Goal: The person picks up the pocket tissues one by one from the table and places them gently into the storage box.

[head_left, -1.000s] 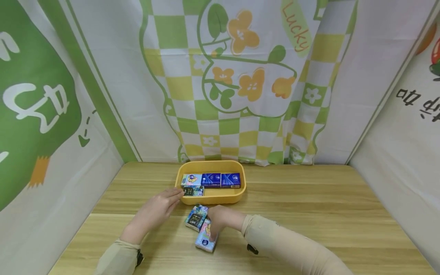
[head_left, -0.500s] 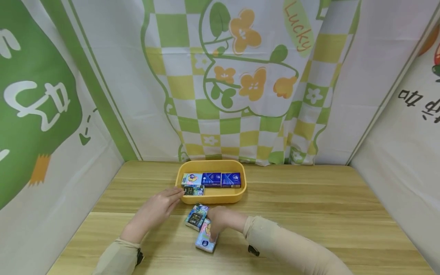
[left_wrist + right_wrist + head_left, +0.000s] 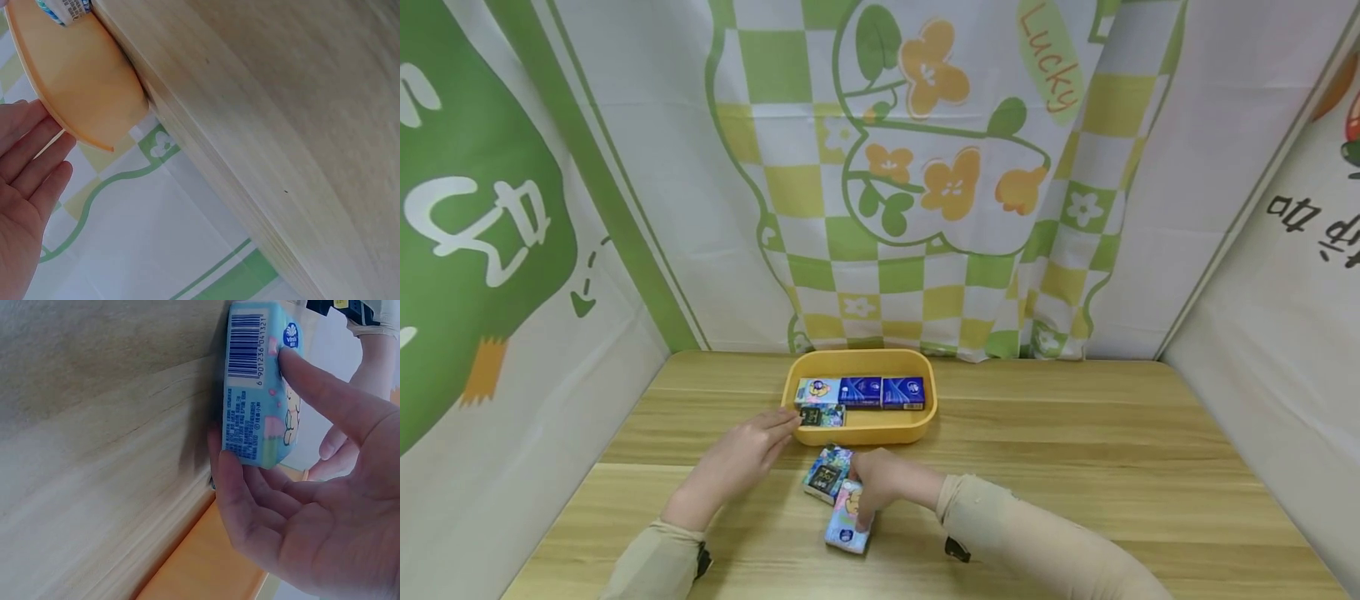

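Observation:
In the head view my right hand [image 3: 880, 482] grips a light-blue pack of tissues [image 3: 846, 527] with a cartoon print. The right wrist view shows the thumb on the printed face of this tissue pack [image 3: 249, 394] and the fingers at its end. Against its far end lies a dark floral tissue pack [image 3: 826, 472]. My left hand [image 3: 747, 450] touches the left front rim of a yellow plastic bin [image 3: 880, 435]; in the left wrist view its fingers [image 3: 44, 147] lie nearly straight along the bin's outer side. Inside the bin, another floral pack [image 3: 823, 416] sits near the left fingertips.
Along the bin's back wall stand a light-blue pack [image 3: 817, 390] and two dark-blue packs [image 3: 882, 392] in a row. The wooden table [image 3: 1060, 442] extends to both sides. A patterned cloth curtain [image 3: 910, 283] hangs right behind the bin.
The light-blue pack under my right hand has shifted very slightly toward me. My left hand stays at the bin's rim.

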A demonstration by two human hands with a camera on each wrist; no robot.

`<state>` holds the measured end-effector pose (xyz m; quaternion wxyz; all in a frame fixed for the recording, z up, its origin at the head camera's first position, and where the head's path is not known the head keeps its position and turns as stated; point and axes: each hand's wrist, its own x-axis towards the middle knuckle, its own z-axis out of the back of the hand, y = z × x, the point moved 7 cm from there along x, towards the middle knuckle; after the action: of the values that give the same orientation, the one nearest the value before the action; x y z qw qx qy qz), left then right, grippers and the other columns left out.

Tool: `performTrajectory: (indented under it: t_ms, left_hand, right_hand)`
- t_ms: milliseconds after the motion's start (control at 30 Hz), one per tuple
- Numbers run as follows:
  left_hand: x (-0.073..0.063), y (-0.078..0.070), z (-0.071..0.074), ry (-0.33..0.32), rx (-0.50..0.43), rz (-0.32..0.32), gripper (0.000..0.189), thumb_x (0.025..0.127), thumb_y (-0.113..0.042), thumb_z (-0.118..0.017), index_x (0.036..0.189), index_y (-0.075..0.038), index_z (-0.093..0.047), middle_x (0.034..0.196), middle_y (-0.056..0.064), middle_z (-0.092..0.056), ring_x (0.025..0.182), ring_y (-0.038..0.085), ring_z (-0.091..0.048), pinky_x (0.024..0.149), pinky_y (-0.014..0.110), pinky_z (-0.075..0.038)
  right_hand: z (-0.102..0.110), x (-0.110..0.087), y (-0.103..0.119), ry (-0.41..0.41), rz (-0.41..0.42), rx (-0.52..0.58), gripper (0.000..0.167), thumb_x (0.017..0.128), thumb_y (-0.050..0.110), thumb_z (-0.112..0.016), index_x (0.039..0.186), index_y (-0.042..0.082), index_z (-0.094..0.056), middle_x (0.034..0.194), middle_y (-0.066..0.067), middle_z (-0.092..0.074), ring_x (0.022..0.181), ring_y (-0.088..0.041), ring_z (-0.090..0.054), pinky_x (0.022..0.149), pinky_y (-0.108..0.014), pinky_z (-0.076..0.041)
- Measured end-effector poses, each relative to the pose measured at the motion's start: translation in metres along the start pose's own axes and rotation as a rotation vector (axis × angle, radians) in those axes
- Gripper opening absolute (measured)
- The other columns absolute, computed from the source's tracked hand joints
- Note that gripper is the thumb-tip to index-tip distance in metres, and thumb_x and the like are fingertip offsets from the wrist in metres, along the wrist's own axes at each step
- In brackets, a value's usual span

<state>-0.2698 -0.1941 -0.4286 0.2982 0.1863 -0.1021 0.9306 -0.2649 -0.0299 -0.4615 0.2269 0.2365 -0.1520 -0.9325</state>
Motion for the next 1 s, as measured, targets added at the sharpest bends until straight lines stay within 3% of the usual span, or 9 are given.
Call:
performTrajectory:
  t_ms: [267, 1000]
  left_hand:
    - [0.0, -0.001, 0.001, -0.009, -0.003, -0.01, 0.031, 0.088, -0.01, -0.065, 0.119, -0.003, -0.064, 0.123, 0.016, -0.063, 0.113, 0.031, -0.061, 0.096, 0.045, -0.052]
    - [-0.001, -0.001, 0.0, -0.025, 0.011, -0.032, 0.032, 0.087, -0.009, -0.066, 0.118, -0.002, -0.065, 0.122, 0.016, -0.064, 0.112, 0.032, -0.061, 0.096, 0.045, -0.053]
  right_hand:
    - [0.004, -0.003, 0.003, -0.001, 0.038, 0.056, 0.043, 0.063, 0.015, -0.086, 0.098, 0.011, -0.061, 0.089, 0.003, -0.061, 0.075, -0.008, -0.054, 0.062, -0.019, -0.05]
    - [0.017, -0.013, 0.009, -0.017, 0.083, 0.041, 0.025, 0.07, 0.02, -0.082, 0.087, 0.016, -0.064, 0.081, 0.007, -0.059, 0.07, -0.005, -0.053, 0.056, -0.018, -0.048]
